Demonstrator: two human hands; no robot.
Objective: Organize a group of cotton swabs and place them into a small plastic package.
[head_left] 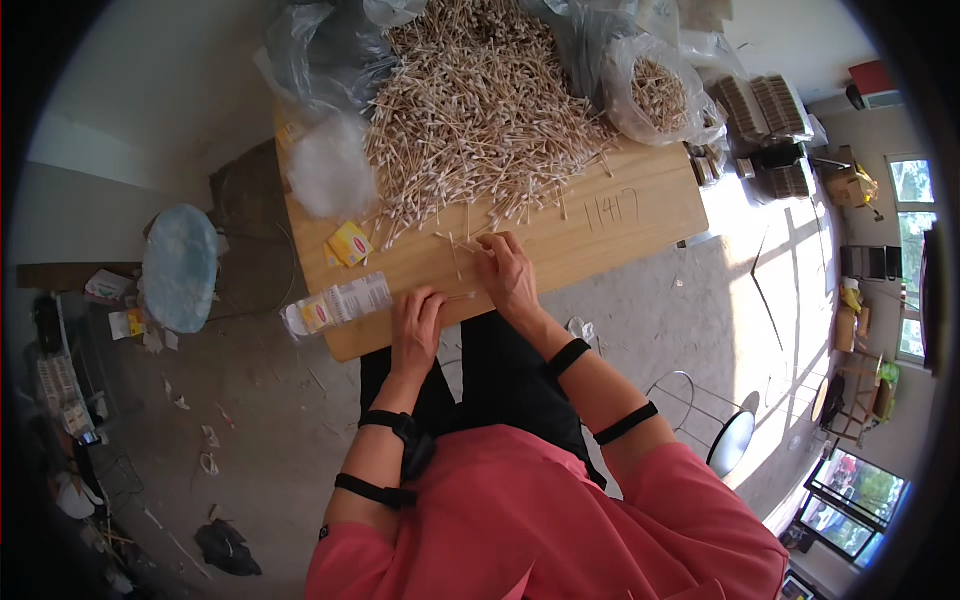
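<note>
A large heap of cotton swabs (480, 110) with wooden sticks and white tips covers the far part of the wooden table (640, 210). At the near edge, my left hand (417, 325) is closed, fingers curled together. A single swab (460, 296) sticks out from its fingertips toward the right. My right hand (510, 275) is farther forward, its thumb and fingers pinched at the end of a loose swab (456, 243); the fingers partly hide what is in them. Left of my left hand lies a clear packet (345, 305) with a yellow label.
Yellow cards (350, 244) and a white cottony bundle (332, 168) lie on the table's left side. Grey plastic bags (330, 60) flank the heap; a clear bag of swabs (655, 95) stands at right. A blue round stool (181, 268) is on the floor at left.
</note>
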